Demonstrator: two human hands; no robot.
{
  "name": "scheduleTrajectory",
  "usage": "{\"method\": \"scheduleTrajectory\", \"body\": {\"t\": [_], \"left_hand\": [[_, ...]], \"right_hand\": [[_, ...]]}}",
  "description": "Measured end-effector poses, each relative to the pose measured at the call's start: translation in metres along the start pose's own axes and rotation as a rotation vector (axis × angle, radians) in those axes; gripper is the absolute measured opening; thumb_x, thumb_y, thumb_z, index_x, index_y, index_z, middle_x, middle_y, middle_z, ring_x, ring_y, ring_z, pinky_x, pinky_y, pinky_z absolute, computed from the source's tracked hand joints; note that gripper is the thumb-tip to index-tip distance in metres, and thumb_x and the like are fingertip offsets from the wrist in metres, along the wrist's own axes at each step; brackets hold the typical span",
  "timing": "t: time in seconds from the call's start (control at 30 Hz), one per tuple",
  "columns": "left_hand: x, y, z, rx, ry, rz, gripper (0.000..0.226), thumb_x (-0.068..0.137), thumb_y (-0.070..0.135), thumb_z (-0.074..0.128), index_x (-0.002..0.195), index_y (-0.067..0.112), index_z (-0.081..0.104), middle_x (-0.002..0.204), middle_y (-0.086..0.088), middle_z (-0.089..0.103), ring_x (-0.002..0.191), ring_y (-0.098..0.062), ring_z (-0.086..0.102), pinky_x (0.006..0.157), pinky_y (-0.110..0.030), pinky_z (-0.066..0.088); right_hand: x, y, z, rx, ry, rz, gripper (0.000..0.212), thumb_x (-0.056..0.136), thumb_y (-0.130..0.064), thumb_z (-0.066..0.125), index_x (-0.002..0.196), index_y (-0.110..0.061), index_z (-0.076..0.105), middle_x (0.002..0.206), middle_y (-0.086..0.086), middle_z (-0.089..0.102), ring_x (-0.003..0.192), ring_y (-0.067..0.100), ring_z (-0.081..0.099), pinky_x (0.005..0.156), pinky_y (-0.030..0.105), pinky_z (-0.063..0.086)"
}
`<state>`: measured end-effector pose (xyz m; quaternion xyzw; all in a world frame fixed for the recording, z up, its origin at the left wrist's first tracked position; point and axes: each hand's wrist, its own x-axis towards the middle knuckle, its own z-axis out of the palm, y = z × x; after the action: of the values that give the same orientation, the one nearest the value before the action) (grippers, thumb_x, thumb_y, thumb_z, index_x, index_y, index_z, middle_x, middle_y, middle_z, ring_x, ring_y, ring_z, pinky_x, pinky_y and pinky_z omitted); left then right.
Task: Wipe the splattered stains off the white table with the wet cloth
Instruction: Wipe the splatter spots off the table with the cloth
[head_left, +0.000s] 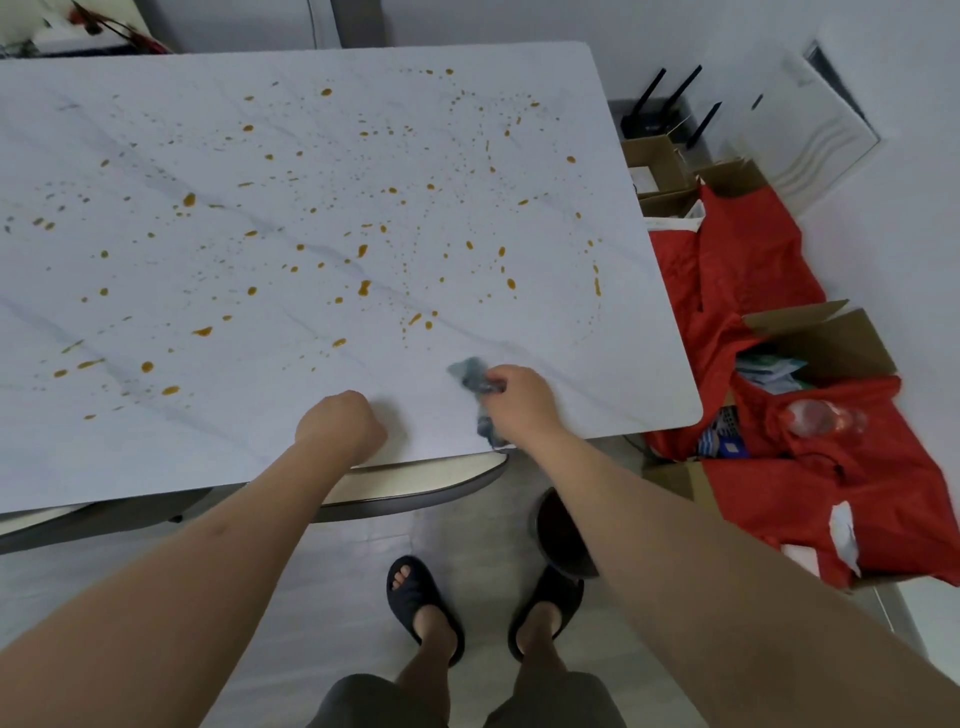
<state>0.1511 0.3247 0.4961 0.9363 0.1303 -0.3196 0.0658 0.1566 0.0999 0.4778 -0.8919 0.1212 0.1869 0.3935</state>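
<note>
Dozens of amber stains (363, 287) still speckle the white table (623, 374), scattered from its far edge to well left of the hands, so the wiping looks barely begun. Only the strip along the table's near edge, around both hands, shows no spots, though I cannot say whether it was wiped or never splashed. The right hand (519, 397) rests on the table near its near right corner, fingers curled round a bunched blue-grey wet cloth (470, 375) that touches the surface; a tail of cloth hangs over the table's near edge. The left hand (340, 423) sits as a closed fist on the table's near edge, apparently holding nothing.
</note>
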Motion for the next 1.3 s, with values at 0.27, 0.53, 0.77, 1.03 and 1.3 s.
{"method": "scheduleTrajectory", "body": {"t": [0.27,0.53,0.77,1.03,1.3], "left_hand": [[0.005,-0.037,-0.002,-0.008,-0.01,0.108,0.012,0.084,0.012,0.046,0.084,0.011,0.058,0.091,-0.006,0.065,0.08,-0.024,0.059,0.069,-0.03,0.043],[0.002,-0.062,-0.001,-0.111,-0.032,0.182,0.04,0.092,0.014,0.048,0.13,0.012,0.061,0.137,-0.007,0.06,0.12,-0.028,0.057,0.1,-0.033,0.043],[0.007,-0.084,-0.011,-0.41,-0.067,0.206,0.031,0.09,0.007,0.056,0.117,0.009,0.069,0.125,-0.009,0.068,0.114,-0.028,0.062,0.095,-0.032,0.047],[0.02,-0.119,-0.011,-0.331,0.053,-0.005,0.025,0.087,0.018,0.057,0.111,0.013,0.061,0.113,-0.007,0.06,0.091,-0.024,0.057,0.073,-0.035,0.049],[0.017,-0.106,0.009,-0.221,-0.081,0.035,0.044,0.088,0.025,0.056,0.131,0.018,0.05,0.137,-0.016,0.03,0.123,-0.039,0.034,0.101,-0.037,0.036]], "right_hand": [[0.01,0.041,-0.036,-0.337,0.272,0.136,0.035,0.086,-0.005,0.051,0.118,-0.012,0.065,0.1,0.008,0.07,0.089,0.026,0.065,0.075,0.032,0.05],[-0.003,-0.052,0.089,-0.256,-0.011,-0.038,0.015,0.081,-0.008,0.061,0.092,-0.011,0.071,0.096,0.011,0.071,0.089,0.03,0.064,0.065,0.026,0.037],[-0.011,-0.079,0.108,-0.294,-0.243,-0.174,0.029,0.074,-0.001,0.068,0.099,-0.017,0.069,0.1,0.006,0.071,0.089,0.027,0.066,0.063,0.023,0.043],[0.028,-0.014,0.017,-0.408,0.266,0.155,0.022,0.089,-0.007,0.056,0.109,-0.006,0.063,0.105,0.013,0.064,0.079,0.023,0.052,0.067,0.03,0.041],[0.042,-0.084,0.097,-0.398,0.068,-0.003,0.023,0.076,-0.015,0.075,0.097,-0.006,0.073,0.101,0.012,0.07,0.095,0.031,0.067,0.078,0.033,0.053]]}}
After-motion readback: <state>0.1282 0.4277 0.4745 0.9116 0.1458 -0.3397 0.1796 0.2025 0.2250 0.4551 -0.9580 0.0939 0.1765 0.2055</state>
